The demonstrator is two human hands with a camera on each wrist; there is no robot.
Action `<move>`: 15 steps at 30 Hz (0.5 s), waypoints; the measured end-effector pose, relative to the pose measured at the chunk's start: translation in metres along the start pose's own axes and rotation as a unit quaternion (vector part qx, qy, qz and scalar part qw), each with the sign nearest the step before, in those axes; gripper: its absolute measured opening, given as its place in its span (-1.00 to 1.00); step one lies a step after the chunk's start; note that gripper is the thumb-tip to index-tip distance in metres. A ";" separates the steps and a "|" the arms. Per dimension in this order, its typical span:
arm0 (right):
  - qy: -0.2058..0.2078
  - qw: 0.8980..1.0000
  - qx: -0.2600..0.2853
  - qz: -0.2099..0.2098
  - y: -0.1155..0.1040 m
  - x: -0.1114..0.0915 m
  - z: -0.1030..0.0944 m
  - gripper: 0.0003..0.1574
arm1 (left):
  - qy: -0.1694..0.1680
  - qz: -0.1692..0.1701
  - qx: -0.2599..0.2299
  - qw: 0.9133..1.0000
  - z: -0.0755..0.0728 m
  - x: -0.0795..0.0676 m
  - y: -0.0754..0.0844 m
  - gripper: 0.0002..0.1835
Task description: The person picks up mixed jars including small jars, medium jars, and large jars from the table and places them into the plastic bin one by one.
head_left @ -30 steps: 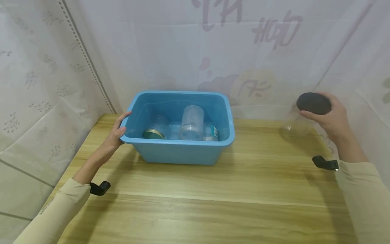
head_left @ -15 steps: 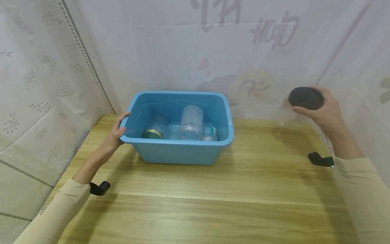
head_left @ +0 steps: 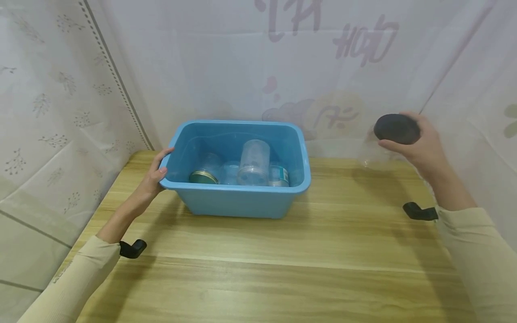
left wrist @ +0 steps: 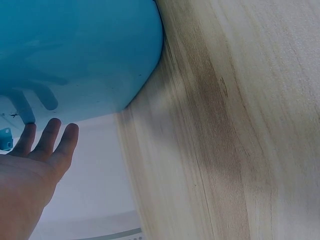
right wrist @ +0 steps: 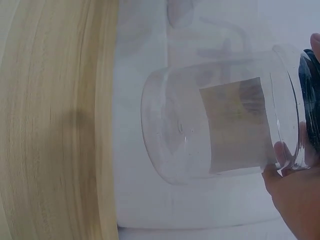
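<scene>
My left hand (head_left: 150,181) grips the left end of a blue plastic tub (head_left: 242,202), thumb and fingers at its rim. In the left wrist view several fingertips (left wrist: 71,134) touch the tub's outer wall (left wrist: 100,65). Off to the right, my right hand (head_left: 424,146) holds a clear jar by its black lid (head_left: 396,129). The right wrist view shows the transparent jar (right wrist: 182,135) with a brownish square label (right wrist: 237,127), raised above the tabletop. Inside the tub lie a jar with a green lid (head_left: 203,177), a frosted clear jar (head_left: 255,157) and a teal-labelled jar (head_left: 279,174).
The tub stands on a wood-grain table (head_left: 258,278), towards its back edge. A pale printed curtain (head_left: 226,67) hangs behind it, with another patterned curtain (head_left: 52,116) along the left. Black wrist mounts (head_left: 420,211) stick out from both sleeves.
My right hand has carried the black-lidded jar leftward and slightly up, towards the tub. The left hand and the tub have stayed in place.
</scene>
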State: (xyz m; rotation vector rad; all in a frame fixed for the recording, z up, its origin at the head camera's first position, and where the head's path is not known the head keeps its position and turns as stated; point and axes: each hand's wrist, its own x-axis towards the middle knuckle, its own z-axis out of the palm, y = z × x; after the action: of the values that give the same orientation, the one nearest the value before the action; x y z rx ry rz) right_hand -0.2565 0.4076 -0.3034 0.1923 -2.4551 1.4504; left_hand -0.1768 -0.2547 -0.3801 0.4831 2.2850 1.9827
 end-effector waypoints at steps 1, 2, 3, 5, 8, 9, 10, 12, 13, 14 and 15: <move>0.000 1.000 0.001 -0.001 -0.002 -0.001 0.001 0.05 | -0.001 0.000 0.000 1.000 0.000 0.000 0.000 -0.32; 0.000 1.000 0.003 -0.003 -0.003 -0.001 0.003 0.05 | -0.001 0.000 0.000 1.000 0.000 0.000 0.000 -0.32; -0.001 1.000 0.008 -0.005 -0.005 -0.001 0.004 0.05 | -0.002 -0.001 -0.001 1.000 0.000 0.000 0.000 -0.32; 0.000 1.000 0.010 -0.008 -0.008 -0.001 0.007 0.04 | -0.003 -0.001 0.001 1.000 0.000 -0.001 -0.001 -0.32; 0.001 1.000 0.009 -0.010 -0.014 -0.001 0.010 0.05 | -0.002 -0.001 0.001 1.000 -0.001 -0.001 0.000 -0.32; 0.001 1.000 0.007 -0.008 -0.015 -0.001 0.011 0.05 | -0.002 0.000 0.000 1.000 0.000 0.000 0.000 -0.32; 0.002 1.000 0.006 -0.006 -0.017 -0.001 0.011 0.05 | -0.001 0.000 0.000 1.000 0.000 0.000 0.000 -0.32; 0.001 1.000 0.007 -0.004 -0.020 -0.002 0.013 0.05 | 0.000 0.001 -0.002 1.000 0.000 0.000 0.000 -0.32; 0.000 1.000 0.009 -0.004 -0.022 -0.002 0.013 0.06 | 0.000 0.001 -0.004 1.000 0.000 0.001 0.000 -0.32; 0.000 1.000 0.013 -0.003 -0.024 -0.003 0.014 0.06 | 0.000 0.002 -0.006 1.000 0.000 0.001 0.001 -0.32; -0.001 1.000 0.020 -0.004 -0.025 -0.003 0.015 0.05 | 0.000 0.002 -0.008 1.000 0.001 0.001 0.001 -0.32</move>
State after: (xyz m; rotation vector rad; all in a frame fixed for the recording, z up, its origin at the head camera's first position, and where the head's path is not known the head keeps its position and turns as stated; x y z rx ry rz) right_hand -0.2497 0.3821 -0.2903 0.2119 -2.4264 1.4970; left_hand -0.1774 -0.2539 -0.3795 0.4871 2.2684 2.0002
